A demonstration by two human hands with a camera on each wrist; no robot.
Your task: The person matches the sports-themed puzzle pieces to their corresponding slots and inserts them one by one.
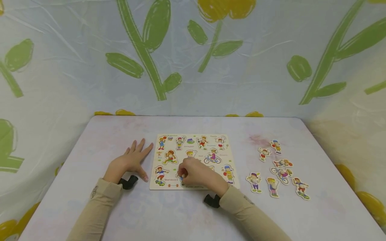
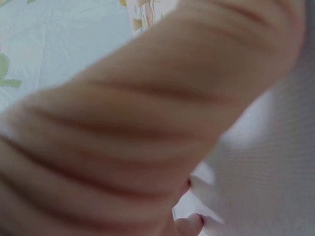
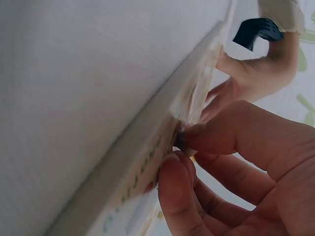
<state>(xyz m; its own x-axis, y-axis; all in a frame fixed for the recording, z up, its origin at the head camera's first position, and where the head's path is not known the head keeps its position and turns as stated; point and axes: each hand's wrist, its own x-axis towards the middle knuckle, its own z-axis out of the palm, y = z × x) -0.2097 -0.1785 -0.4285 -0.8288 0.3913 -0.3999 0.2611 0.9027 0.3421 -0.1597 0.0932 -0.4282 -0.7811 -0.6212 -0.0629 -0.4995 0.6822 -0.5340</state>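
A pale wooden puzzle board (image 1: 182,156) printed with sports figures lies flat on the table. Over its lower middle, my right hand (image 1: 196,172) pinches a small puzzle piece (image 1: 180,175) between thumb and fingers. Most of that piece is hidden; in the right wrist view only a small dark part (image 3: 178,142) shows at the fingertips, close against the board. My left hand (image 1: 132,160) rests on the table just left of the board, fingers spread and holding nothing. The left wrist view is mostly filled by blurred skin (image 2: 147,108).
Right of the board, several loose figure pieces lie spread out, among them a cyclist (image 1: 281,174), a skateboarder (image 1: 301,188), a tennis player (image 1: 264,154) and a baseball figure (image 1: 255,182). A flower-printed cloth (image 1: 193,93) hangs behind the table (image 1: 135,214).
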